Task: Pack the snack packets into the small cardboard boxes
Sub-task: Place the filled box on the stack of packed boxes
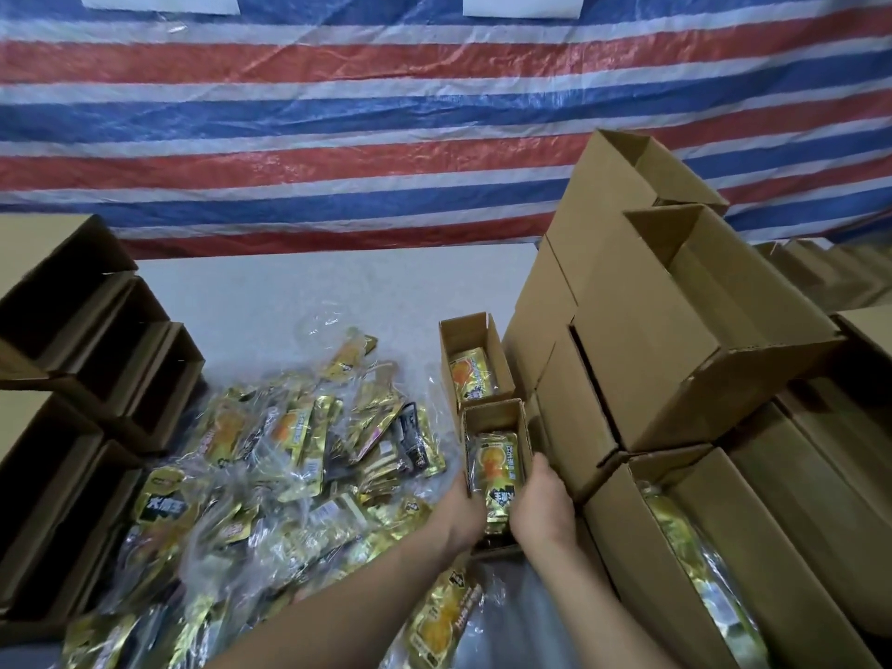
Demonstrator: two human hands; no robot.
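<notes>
While both hands grip the gold packet point(497, 475), left hand point(463, 511) and right hand point(543, 499) should slide it flat into the near box point(492, 417), just before the filled box point(475, 364).
</notes>
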